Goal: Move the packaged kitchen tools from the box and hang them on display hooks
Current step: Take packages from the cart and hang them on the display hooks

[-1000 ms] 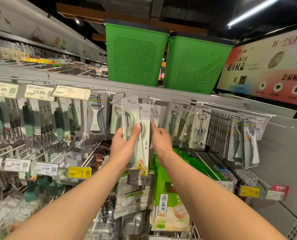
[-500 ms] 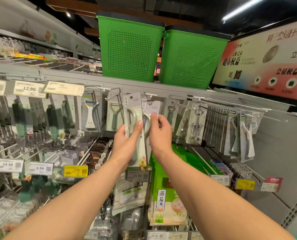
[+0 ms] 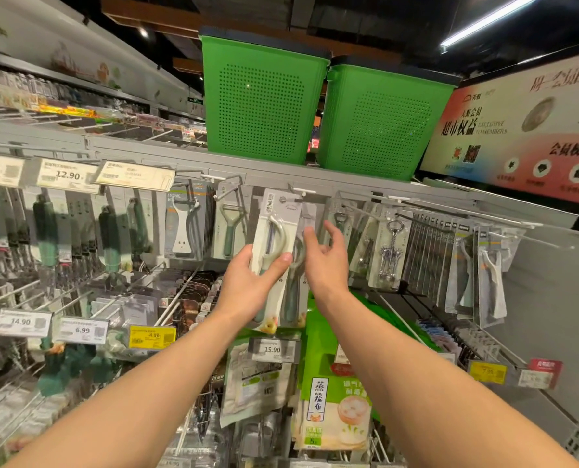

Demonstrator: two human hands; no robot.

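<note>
Head view: left hand grips the packaged peeler, thumb across the front, card upright at the top peg row w/ its top just under a white-tipped hook; can't tell if it's threaded on. Right hand is just beside the pkg, fingers spread & loose, holding nothing. Two green crates sit on the shelf above.

**Plastic, card and wire**

At twelve o'clock the green baskets are showing matt, perforated plastic. Below them the peeler pack is gleaming, a clear glossy blister over matt card. At its three o'clock the corkscrew is glinting like polished metal.
</note>
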